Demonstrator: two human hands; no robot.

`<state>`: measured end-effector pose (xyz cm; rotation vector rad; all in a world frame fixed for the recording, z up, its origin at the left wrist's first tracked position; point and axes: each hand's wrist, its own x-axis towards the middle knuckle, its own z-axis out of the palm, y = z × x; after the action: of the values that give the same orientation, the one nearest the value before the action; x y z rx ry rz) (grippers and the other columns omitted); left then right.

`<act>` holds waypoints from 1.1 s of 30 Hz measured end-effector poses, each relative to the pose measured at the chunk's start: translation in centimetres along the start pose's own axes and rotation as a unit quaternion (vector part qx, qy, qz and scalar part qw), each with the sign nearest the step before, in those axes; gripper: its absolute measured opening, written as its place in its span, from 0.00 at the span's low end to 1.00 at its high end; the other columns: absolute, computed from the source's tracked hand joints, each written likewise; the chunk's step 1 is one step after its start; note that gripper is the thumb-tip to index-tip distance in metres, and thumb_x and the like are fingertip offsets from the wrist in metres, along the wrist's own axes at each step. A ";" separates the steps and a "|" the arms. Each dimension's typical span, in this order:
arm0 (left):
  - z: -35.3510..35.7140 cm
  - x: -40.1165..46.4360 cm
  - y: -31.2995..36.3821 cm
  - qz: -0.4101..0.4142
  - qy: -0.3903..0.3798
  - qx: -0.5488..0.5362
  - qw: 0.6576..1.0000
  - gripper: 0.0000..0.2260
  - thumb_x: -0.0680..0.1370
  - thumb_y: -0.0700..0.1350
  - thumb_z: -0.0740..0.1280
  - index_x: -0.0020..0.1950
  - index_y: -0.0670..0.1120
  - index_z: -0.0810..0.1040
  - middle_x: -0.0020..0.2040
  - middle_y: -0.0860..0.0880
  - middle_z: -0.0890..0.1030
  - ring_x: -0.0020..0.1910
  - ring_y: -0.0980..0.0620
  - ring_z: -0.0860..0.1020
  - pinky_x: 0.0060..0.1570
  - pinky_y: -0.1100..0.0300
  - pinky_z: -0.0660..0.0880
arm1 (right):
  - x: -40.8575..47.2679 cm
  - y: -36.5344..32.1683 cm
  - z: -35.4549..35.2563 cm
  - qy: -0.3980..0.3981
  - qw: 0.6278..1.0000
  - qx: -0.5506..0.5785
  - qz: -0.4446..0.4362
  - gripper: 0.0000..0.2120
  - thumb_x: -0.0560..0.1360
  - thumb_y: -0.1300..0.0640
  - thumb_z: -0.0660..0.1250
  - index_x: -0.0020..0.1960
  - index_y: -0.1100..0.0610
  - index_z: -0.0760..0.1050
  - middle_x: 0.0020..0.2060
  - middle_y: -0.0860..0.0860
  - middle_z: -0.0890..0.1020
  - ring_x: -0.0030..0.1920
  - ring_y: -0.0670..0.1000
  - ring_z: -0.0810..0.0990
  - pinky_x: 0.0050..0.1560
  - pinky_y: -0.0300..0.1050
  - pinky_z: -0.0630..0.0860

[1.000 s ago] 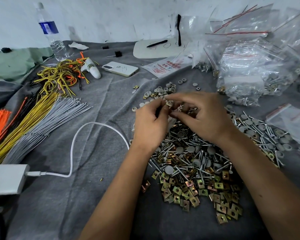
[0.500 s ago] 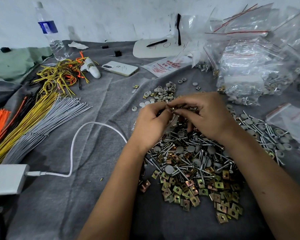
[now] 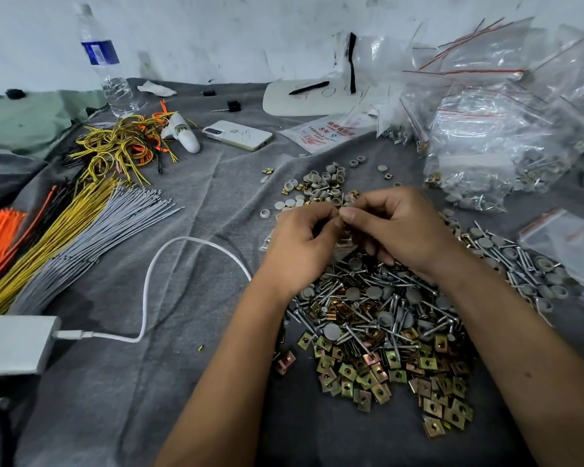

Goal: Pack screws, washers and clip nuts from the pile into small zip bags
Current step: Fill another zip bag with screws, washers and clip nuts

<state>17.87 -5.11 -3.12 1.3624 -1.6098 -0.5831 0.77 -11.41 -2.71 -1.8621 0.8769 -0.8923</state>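
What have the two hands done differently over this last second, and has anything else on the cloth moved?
Little changed. Both hands stayed together above the pile of screws, washers and clip nuts, fingertips meeting; the left hand and right hand only shifted their fingers slightly around something too small to identify. The phone, water bottle and filled bags stayed put.

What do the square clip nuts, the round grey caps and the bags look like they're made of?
Clip nuts: likely plated steel, with an iridescent yellow-bronze sheen. Grey caps: probably plastic, matte and uniform. Bags: thin clear plastic film, crinkled and glossy, with red zip strips.
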 end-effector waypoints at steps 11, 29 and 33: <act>0.0 0.3 0.5 -0.037 -0.028 -0.112 0.993 0.13 0.83 0.35 0.64 0.38 0.33 0.74 0.29 0.49 0.68 0.27 0.55 0.65 0.29 0.60 0.62 | -0.1 -0.4 0.4 0.025 0.996 0.080 0.027 0.07 0.79 0.57 0.71 0.42 0.54 0.84 0.26 0.51 0.76 0.23 0.45 0.70 0.22 0.36 0.64; 1.5 0.2 -0.1 -0.017 0.055 -0.053 0.997 0.13 0.80 0.38 0.67 0.34 0.40 0.76 0.26 0.46 0.74 0.28 0.54 0.71 0.30 0.56 0.68 | 0.2 -0.4 0.5 0.069 0.998 -0.011 -0.008 0.11 0.80 0.54 0.70 0.39 0.50 0.82 0.23 0.48 0.74 0.23 0.46 0.69 0.23 0.37 0.65; 0.5 0.3 0.2 -0.055 -0.045 -0.162 0.984 0.12 0.80 0.32 0.64 0.36 0.35 0.75 0.26 0.51 0.70 0.24 0.58 0.66 0.26 0.65 0.63 | 0.2 -0.6 -1.0 -0.016 0.997 -0.032 -0.063 0.09 0.80 0.53 0.70 0.41 0.51 0.82 0.26 0.44 0.75 0.26 0.40 0.69 0.29 0.31 0.66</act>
<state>17.38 -5.44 -3.10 1.1977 -1.4410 -0.9421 0.16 -11.68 -1.73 -1.9992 0.7834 -0.9164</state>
